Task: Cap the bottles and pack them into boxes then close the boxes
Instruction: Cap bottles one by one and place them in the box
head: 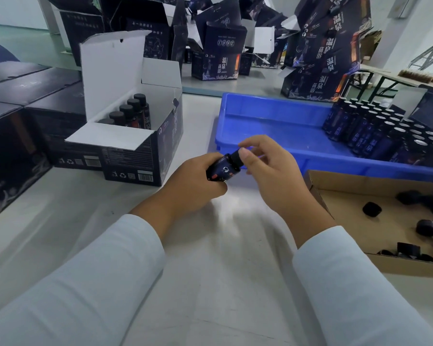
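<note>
Over the middle of the table my left hand [193, 183] grips a small dark bottle [221, 168] with a blue label, tilted with its neck up and to the right. My right hand [268, 166] pinches the black cap [236, 157] on that neck between thumb and fingers. An open dark box [140, 143] with white flaps stands to the left, holding a row of several capped bottles [131, 109]. Many uncapped bottles [385, 131] stand in the right end of a blue tray [273, 121]. Loose black caps [371, 209] lie in a cardboard tray [340, 196] at the right.
Closed dark boxes [23, 116] are stacked along the left edge. Beyond the tray, many open boxes [218, 53] and a leaning pile of boxes [330, 51] crowd the back. Grey tabletop [223, 258] shows between my white sleeves.
</note>
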